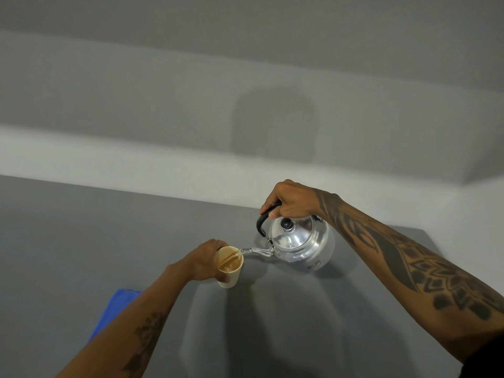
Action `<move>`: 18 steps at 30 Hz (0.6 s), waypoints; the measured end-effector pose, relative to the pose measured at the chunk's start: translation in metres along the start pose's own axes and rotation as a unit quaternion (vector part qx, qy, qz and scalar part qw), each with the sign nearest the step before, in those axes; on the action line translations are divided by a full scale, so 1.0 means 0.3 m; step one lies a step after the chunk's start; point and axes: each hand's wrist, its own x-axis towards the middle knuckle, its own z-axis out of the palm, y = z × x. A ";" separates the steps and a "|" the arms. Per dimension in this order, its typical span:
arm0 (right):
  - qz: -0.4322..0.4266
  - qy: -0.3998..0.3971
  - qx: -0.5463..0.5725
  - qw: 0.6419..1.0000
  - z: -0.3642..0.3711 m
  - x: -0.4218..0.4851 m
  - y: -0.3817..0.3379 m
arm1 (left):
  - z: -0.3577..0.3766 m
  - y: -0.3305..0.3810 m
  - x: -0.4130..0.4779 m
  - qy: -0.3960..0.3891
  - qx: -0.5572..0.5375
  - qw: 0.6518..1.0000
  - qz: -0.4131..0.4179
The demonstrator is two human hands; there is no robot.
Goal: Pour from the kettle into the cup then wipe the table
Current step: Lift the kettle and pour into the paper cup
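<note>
A shiny metal kettle (300, 242) with a black handle and lid knob hangs tilted to the left above the grey table (81, 241). My right hand (291, 200) grips its handle from above. A thin stream runs from the spout into a cream paper cup (231, 276) that stands on the table and holds brownish liquid. My left hand (204, 264) wraps around the cup's left side. A blue cloth (117, 306) lies on the table at the lower left, partly hidden by my left forearm.
The table's far edge runs along a pale wall (245, 118), and its right corner sits past the kettle. Shadows of my arms and the kettle fall on the tabletop below the cup.
</note>
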 end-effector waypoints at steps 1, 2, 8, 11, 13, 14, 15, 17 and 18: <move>0.001 -0.002 -0.002 1.000 0.000 0.001 0.001 | 0.000 0.000 -0.001 -0.001 0.002 1.000 0.000; 0.001 -0.002 -0.002 1.000 0.001 0.001 0.001 | -0.001 0.001 -0.001 -0.003 0.004 1.000 0.002; 0.002 -0.003 -0.005 1.000 0.000 0.000 0.004 | -0.002 0.007 0.001 -0.005 0.008 1.000 0.000; 0.002 -0.002 -0.006 1.000 0.000 0.001 0.006 | -0.003 0.008 0.001 -0.005 0.008 1.000 0.003; 0.000 -0.004 -0.007 1.000 -0.002 0.003 0.005 | -0.004 0.007 0.002 -0.004 0.011 1.000 0.005; 0.000 -0.004 -0.006 1.000 -0.003 0.004 0.005 | -0.004 0.006 0.002 -0.004 0.012 1.000 0.004; -0.001 -0.003 -0.005 1.000 -0.005 0.005 0.005 | -0.004 0.005 0.002 -0.005 0.013 1.000 0.004; 0.000 -0.003 -0.005 1.000 -0.008 0.005 0.005 | -0.004 0.003 0.001 -0.005 0.013 1.000 0.004; 0.000 -0.003 -0.005 1.000 -0.009 0.005 0.005 | -0.005 0.003 0.000 -0.005 0.013 1.000 0.004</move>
